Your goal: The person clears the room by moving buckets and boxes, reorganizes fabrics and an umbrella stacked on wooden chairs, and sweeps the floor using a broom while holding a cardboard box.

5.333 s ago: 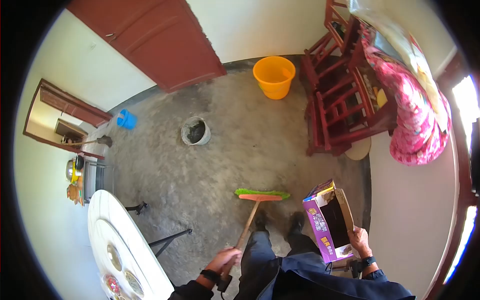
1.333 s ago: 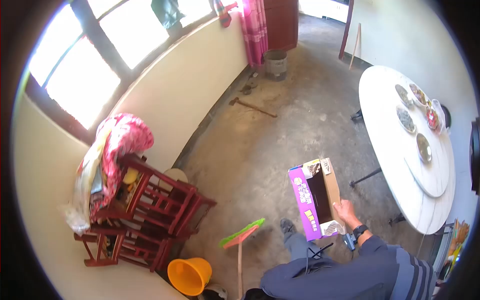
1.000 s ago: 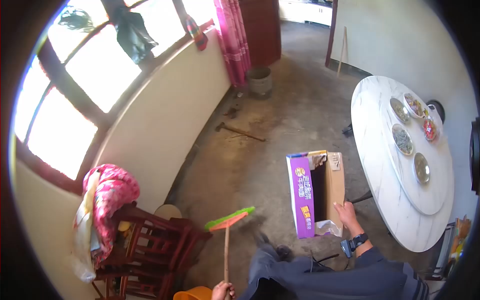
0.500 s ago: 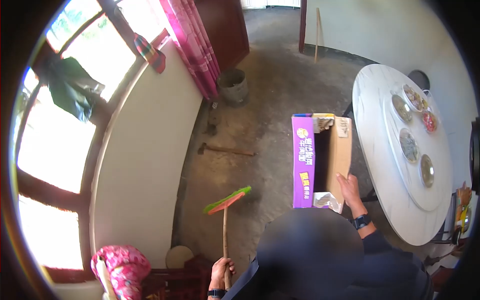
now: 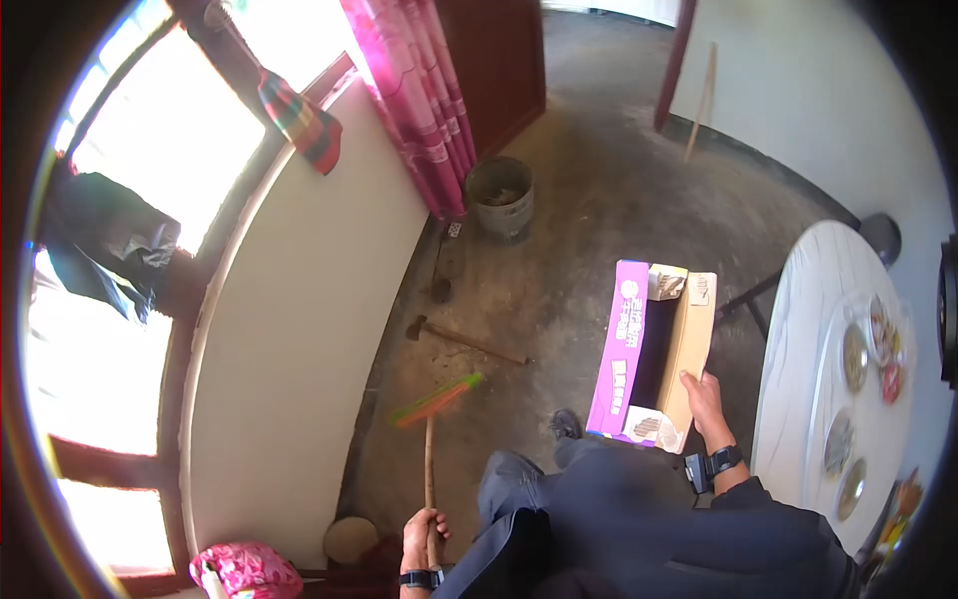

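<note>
My left hand (image 5: 423,537), at the lower middle, is wrapped round the wooden handle of a broom (image 5: 431,469). The broom's orange head with green bristles (image 5: 437,400) is over the floor, just below an axe-like tool (image 5: 469,340) with a wooden handle. On the right, my right hand (image 5: 705,399) grips the cardboard edge of a purple box (image 5: 619,349). Its open side faces up and its inside is dark. Both wrists wear black bands.
A grey bucket (image 5: 502,200) stands by the pink curtain (image 5: 414,100) near a doorway. The round white table (image 5: 788,399) with several dishes is at the right. A stick (image 5: 703,100) leans on the far wall. Windows line the left, above a pink floral cloth (image 5: 244,571).
The view has turned and moved towards the bucket and the axe-like tool. The broom head is now nearer that tool. Both hands have kept their holds; the chairs and orange bucket have left view.
</note>
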A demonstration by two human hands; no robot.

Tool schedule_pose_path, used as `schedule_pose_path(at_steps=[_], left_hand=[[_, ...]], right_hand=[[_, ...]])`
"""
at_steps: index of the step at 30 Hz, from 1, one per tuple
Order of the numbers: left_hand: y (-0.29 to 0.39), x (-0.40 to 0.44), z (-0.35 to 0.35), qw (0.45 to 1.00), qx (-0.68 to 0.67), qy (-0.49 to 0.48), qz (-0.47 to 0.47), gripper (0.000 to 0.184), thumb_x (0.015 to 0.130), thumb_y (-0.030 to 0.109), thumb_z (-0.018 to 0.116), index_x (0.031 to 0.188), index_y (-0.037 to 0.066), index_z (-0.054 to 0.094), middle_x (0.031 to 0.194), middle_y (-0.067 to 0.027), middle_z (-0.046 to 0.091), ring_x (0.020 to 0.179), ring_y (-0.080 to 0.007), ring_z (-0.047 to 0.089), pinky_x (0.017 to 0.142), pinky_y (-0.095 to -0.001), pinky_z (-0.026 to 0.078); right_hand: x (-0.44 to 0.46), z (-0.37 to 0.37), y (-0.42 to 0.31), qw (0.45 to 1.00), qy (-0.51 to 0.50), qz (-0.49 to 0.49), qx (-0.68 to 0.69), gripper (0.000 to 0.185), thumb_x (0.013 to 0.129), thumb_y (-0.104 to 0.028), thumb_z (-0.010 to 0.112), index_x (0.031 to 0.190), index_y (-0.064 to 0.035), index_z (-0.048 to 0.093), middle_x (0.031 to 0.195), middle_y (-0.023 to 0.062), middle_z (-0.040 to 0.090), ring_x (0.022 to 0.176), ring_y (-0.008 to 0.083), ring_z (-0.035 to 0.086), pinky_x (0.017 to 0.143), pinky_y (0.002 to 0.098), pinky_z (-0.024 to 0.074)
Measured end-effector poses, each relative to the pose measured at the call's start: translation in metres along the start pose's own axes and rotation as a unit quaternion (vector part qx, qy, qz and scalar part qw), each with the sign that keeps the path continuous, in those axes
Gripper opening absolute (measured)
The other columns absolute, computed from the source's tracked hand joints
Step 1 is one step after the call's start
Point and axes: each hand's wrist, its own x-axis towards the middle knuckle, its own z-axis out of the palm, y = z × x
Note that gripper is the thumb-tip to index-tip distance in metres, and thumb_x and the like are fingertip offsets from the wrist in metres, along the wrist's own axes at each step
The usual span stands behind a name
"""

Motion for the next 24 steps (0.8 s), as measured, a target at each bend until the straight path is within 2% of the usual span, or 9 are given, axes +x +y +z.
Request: schedule_pose_path(at_steps=[3,6,9,13,17,18,19,21,24], left_hand=[[0.027,0.007,0.029,0.999,0.018,0.035,-0.026,0.007,0.089,0.010,0.054,0.085,0.005,0.051,0.072,-0.0071,0.052,0.056,-0.0176,0.049,0.053,-0.0351,0.044],[0.012,0.035,0.039,0.998,0.005,0.047,-0.049,0.006,0.089,0.010,0.054,0.087,0.005,0.050,0.072,-0.0072,0.052,0.056,-0.0171,0.049,0.053,-0.0345,0.043],[0.041,0.090,0.029,0.986,-0.114,-0.001,-0.120,0.007,0.088,0.009,0.055,0.089,0.005,0.050,0.073,-0.0069,0.052,0.056,-0.0166,0.049,0.053,-0.0333,0.042],[0.101,0.115,0.023,0.993,-0.103,0.010,-0.058,0.010,0.088,0.011,0.056,0.090,0.005,0.049,0.073,-0.0060,0.052,0.057,-0.0160,0.049,0.053,-0.0320,0.041],[0.154,0.117,0.038,0.987,-0.159,0.009,-0.022,0.006,0.089,0.010,0.056,0.089,0.008,0.050,0.074,-0.0053,0.053,0.057,-0.0147,0.048,0.054,-0.0310,0.042],[0.154,0.111,0.010,0.986,-0.167,0.012,-0.003,0.005,0.089,0.010,0.055,0.088,0.008,0.050,0.074,-0.0050,0.053,0.057,-0.0144,0.048,0.054,-0.0310,0.042],[0.162,0.106,0.013,0.979,-0.203,0.008,0.006,0.005,0.090,0.010,0.055,0.088,0.008,0.050,0.074,-0.0047,0.053,0.057,-0.0141,0.048,0.054,-0.0309,0.042],[0.159,0.099,0.019,0.984,-0.170,0.051,0.032,0.006,0.092,0.012,0.053,0.088,0.009,0.050,0.073,-0.0044,0.053,0.056,-0.0142,0.049,0.051,-0.0312,0.043],[0.160,0.094,0.033,0.993,0.016,0.111,0.023,0.010,0.096,0.015,0.052,0.091,0.007,0.049,0.069,-0.0054,0.053,0.049,-0.0157,0.051,0.043,-0.0330,0.046]], right_hand=[[0.048,0.022,-0.037,1.000,0.006,-0.004,0.023,0.029,0.095,-0.014,0.061,0.116,0.0061,0.064,0.106,0.0084,0.069,0.095,0.0139,0.064,0.085,0.0308,0.0502],[0.082,0.017,-0.035,0.999,0.027,-0.014,0.021,0.031,0.095,-0.014,0.061,0.117,0.0064,0.063,0.108,0.0100,0.069,0.095,0.0150,0.065,0.085,0.0312,0.0505],[0.106,0.041,-0.073,0.999,0.023,-0.002,0.028,0.032,0.095,-0.015,0.061,0.119,0.0060,0.062,0.110,0.0110,0.069,0.095,0.0165,0.065,0.086,0.0316,0.0508],[0.123,0.070,-0.090,0.996,0.088,0.012,-0.029,0.031,0.096,-0.016,0.062,0.119,0.0052,0.063,0.109,0.0092,0.069,0.094,0.0166,0.065,0.084,0.0330,0.0514],[0.161,0.096,-0.110,0.998,0.060,0.010,-0.017,0.037,0.096,-0.018,0.062,0.126,0.0043,0.060,0.117,0.0110,0.067,0.105,0.0187,0.063,0.093,0.0332,0.0477],[0.137,0.095,-0.061,0.998,0.068,0.015,0.007,0.040,0.096,-0.019,0.062,0.128,0.0044,0.058,0.121,0.0119,0.065,0.110,0.0195,0.060,0.097,0.0334,0.0454],[0.143,0.096,-0.066,0.997,0.068,0.012,-0.017,0.041,0.096,-0.019,0.062,0.130,0.0041,0.057,0.121,0.0124,0.065,0.110,0.0204,0.061,0.097,0.0340,0.0457],[0.153,0.101,-0.072,0.996,0.068,0.008,-0.059,0.044,0.096,-0.021,0.062,0.132,0.0037,0.054,0.122,0.0134,0.064,0.109,0.0223,0.061,0.096,0.0352,0.0464],[0.175,0.112,-0.090,0.992,0.048,0.024,-0.112,0.042,0.097,-0.020,0.059,0.132,0.0038,0.054,0.122,0.0132,0.064,0.108,0.0214,0.061,0.096,0.0344,0.0466]])
